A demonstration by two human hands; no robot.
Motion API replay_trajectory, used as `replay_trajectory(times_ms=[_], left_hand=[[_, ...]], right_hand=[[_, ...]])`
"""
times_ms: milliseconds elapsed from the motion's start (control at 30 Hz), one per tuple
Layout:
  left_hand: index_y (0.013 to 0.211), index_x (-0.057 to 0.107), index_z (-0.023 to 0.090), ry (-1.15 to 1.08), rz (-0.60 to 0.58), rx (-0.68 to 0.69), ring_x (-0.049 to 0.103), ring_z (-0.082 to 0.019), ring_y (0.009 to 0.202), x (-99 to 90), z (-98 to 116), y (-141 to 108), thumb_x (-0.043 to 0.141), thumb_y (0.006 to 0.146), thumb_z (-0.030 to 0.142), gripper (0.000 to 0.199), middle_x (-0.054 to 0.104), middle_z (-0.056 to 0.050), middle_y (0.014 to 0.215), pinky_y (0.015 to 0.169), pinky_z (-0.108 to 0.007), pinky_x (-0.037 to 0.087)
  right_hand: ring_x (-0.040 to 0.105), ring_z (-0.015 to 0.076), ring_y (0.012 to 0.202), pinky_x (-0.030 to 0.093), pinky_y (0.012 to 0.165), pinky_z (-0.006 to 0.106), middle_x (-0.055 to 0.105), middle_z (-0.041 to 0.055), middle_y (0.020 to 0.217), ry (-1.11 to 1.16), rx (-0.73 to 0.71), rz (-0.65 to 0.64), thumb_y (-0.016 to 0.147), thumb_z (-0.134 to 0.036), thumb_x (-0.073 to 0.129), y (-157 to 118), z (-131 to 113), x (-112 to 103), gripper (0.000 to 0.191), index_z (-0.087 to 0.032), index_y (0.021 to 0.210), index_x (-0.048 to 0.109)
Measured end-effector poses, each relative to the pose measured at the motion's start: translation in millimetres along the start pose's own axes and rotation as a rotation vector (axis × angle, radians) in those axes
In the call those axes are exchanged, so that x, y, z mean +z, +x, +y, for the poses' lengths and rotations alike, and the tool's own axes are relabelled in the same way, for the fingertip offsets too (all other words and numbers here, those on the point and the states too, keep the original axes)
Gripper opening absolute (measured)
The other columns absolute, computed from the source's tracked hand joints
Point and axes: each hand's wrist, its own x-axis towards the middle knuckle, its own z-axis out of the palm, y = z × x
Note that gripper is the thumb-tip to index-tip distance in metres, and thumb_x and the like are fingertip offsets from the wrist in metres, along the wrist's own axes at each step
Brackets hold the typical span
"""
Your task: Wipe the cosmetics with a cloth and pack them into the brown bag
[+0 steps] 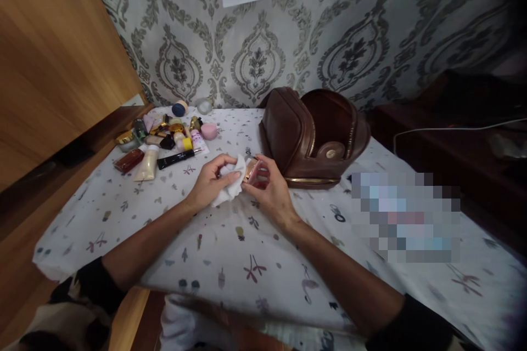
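My left hand [212, 180] is closed on a crumpled white cloth or tissue [231, 184], pressed against a small pink and gold cosmetic container [252, 169]. The fingers of my right hand [269, 186] grip that container from its right side. Its exact kind is partly hidden by my fingers. Both hands meet above the middle of the patterned white tablecloth [197, 247]. Just behind my right hand stands a brown leather bag [288, 131], its zipped top gaping.
Several cosmetic tubes, bottles and jars, among them a cream tube [147, 163] and a pink jar [209, 131], cluster at the back left. A blurred-out item [405, 216] lies to the right. A wooden panel [61, 49] rises at the left, beside the patterned wall.
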Motion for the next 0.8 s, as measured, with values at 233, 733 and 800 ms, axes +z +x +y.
replay_trajectory(times_ms=[233, 733, 800], left_hand=[[0.107, 0.071, 0.018, 0.106, 0.014, 0.062, 0.063, -0.022, 0.105, -4.0, 1, 3, 0.066, 0.085, 0.047, 0.037, 0.071, -0.006, 0.112, 0.093, -0.029, 0.046], [0.124, 0.066, 0.017, 0.289, -0.021, 0.28, 0.056, -0.024, 0.12, -0.7, 8, -3, 0.046, 0.098, 0.048, 0.045, 0.064, -0.013, 0.124, 0.107, -0.036, 0.04], [0.129, 0.063, 0.019, 0.35, -0.062, 0.338, 0.053, -0.024, 0.126, 0.3, 9, -5, 0.045, 0.098, 0.044, 0.043, 0.06, -0.013, 0.132, 0.111, -0.037, 0.037]], right_hand=[[0.06, 0.0249, 0.107, 0.057, 0.084, 0.04, 0.057, 0.0082, 0.124, -0.091, -0.152, -0.094, 0.07, -0.021, 0.076, -7, -10, 3, 0.068, -0.03, 0.135, 0.056], [0.067, 0.0274, 0.103, 0.052, 0.097, 0.047, 0.072, 0.0103, 0.109, 0.326, 0.228, -0.106, 0.054, -0.053, 0.09, 3, -11, 3, 0.065, -0.019, 0.106, 0.067], [0.068, 0.0273, 0.103, 0.052, 0.098, 0.047, 0.073, 0.0093, 0.108, 0.343, 0.224, -0.11, 0.055, -0.053, 0.089, 3, -12, 3, 0.063, -0.02, 0.104, 0.069]])
